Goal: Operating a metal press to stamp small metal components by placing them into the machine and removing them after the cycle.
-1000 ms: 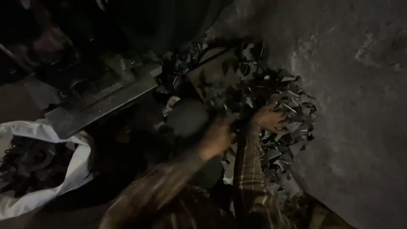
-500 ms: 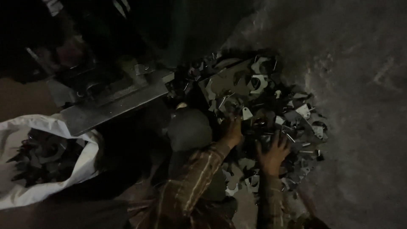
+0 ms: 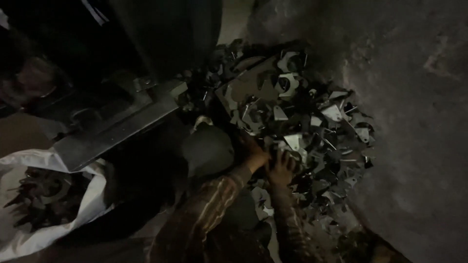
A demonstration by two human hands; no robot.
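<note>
Whereas half a second earlier the hands lay apart, left hand (image 3: pixel 254 157) and right hand (image 3: pixel 282 168) now meet, grips clenched on metal scraps (image 3: pixel 312 131) heaped on the floor (image 3: pixel 414 146).

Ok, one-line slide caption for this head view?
In dim light, left hand and right hand dig together into a pile of metal offcuts, with a white sack of scrap alongside.
</note>
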